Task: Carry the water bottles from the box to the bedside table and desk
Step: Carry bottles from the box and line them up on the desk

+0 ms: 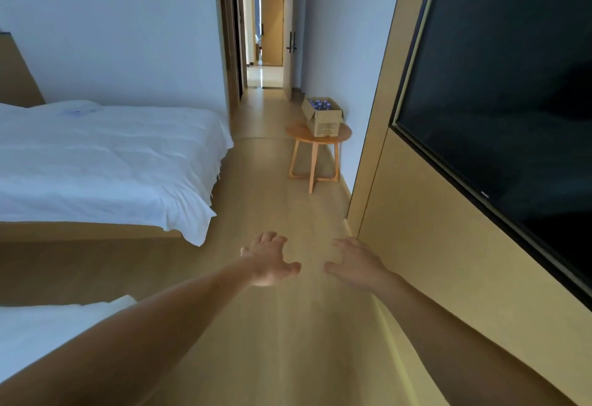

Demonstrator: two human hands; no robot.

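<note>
An open cardboard box (326, 122) stands on a small round wooden table (299, 134) far ahead by the right wall. Several water bottles (321, 104) with blue caps show inside it. My left hand (270, 259) and my right hand (354, 263) reach forward over the floor, side by side, both empty with fingers loosely spread. They are well short of the box. No bedside table or desk is in view.
A white-sheeted bed (105, 162) fills the left; a second bed's corner (48, 325) lies at lower left. A wooden wall panel with a dark TV screen (512, 101) runs along the right. The wooden floor (275, 187) leads to an open doorway (266, 30).
</note>
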